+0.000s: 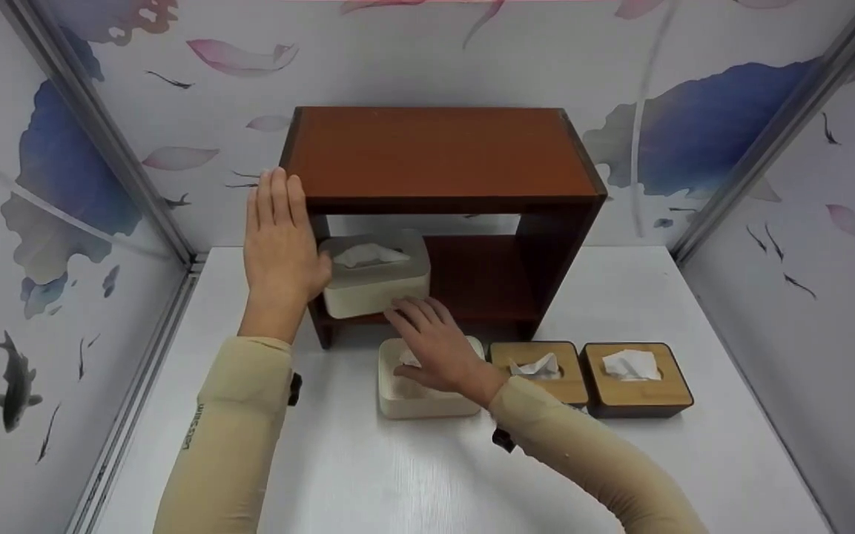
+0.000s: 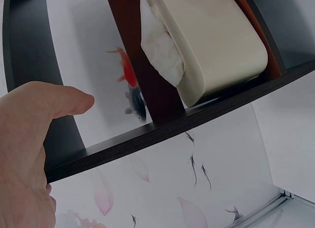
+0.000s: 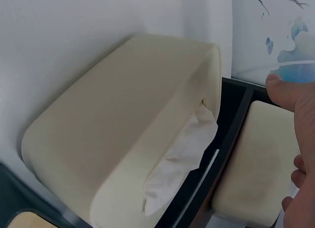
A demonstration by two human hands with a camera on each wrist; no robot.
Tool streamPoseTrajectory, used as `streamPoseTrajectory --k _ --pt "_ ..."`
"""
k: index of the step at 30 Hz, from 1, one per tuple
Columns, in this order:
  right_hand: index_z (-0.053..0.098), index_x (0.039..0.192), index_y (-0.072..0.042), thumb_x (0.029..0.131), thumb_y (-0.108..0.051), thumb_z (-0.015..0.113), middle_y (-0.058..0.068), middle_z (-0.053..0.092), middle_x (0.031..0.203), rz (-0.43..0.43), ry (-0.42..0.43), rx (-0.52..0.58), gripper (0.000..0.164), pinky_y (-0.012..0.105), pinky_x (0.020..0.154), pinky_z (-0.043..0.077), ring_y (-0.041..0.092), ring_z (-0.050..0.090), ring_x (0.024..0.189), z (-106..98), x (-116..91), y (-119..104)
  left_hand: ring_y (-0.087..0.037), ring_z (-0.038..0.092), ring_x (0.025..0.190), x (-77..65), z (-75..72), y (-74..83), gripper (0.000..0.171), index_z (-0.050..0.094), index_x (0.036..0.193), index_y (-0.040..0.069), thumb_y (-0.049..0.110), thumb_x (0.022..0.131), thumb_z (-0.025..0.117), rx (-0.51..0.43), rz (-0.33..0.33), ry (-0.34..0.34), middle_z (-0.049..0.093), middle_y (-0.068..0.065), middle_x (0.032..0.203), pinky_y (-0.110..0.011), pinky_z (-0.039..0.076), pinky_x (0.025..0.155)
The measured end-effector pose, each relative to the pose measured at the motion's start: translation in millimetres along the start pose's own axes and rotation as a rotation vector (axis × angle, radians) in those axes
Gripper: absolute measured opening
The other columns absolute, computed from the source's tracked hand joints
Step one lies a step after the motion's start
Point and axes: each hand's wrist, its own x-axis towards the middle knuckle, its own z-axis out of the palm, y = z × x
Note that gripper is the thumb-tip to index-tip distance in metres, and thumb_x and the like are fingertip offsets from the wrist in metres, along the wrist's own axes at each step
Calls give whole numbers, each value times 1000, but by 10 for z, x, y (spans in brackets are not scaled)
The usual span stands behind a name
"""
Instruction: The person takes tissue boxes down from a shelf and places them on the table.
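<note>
My left hand (image 1: 279,245) lies with straight fingers along the left side of a small brown wooden shelf (image 1: 442,152). In the left wrist view its thumb reaches over the shelf's dark edge. A cream tissue box (image 1: 379,285) stands in the shelf's left part, a white tissue sticking out of its top. At that box's front right corner are the fingertips of my right hand (image 1: 438,348), loosely extended; whether they touch it is hard to tell. Beneath this hand, a second cream tissue box (image 3: 98,119) sits on the white table, partly covered in the head view.
Two dark tissue boxes with wooden tops, a nearer one (image 1: 572,378) and an outer one (image 1: 638,397), stand side by side right of the second cream box. Patterned panels (image 1: 427,67) enclose the table (image 1: 397,475) at the back and both sides.
</note>
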Motion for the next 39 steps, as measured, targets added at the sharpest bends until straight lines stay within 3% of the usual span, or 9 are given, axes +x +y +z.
streamPoseTrajectory --k 18,25,31,35,39 --pt "32 149 -8 78 -61 72 12 37 152 92 -30 -75 97 51 115 33 29 38 139 -116 376 168 -36 -5 151 -24 34 -19 98 -5 151 0 35 89 63 -3 -3 16 -7 -22 161 -45 0 126" --pt "24 153 -7 81 -62 68 12 30 158 146 -111 -40 101 51 119 28 30 30 145 -154 539 273 -36 -4 151 -21 18 -5 99 -6 151 0 37 90 62 7 -5 10 -7 -22 161 -45 0 126" --pt "15 157 -8 83 -60 66 11 22 162 202 -231 34 103 49 123 17 30 20 150 -166 720 398 -36 -5 151 -5 17 -2 99 -7 152 1 36 89 62 -9 -11 7 -7 -21 161 -45 -1 126" --pt "9 158 -10 83 -61 66 10 15 164 255 -318 79 106 49 124 11 31 12 152 -156 830 484 -35 -6 151 -1 16 3 99 -7 152 1 34 89 61 -18 -15 7 -7 -21 161 -45 -1 126" --pt "8 158 -12 79 -62 69 10 14 164 291 -341 102 112 49 125 11 30 12 152 -144 928 548 -36 -6 151 2 9 10 98 -8 152 1 35 90 61 -8 -13 5 -8 -21 161 -45 -1 126"
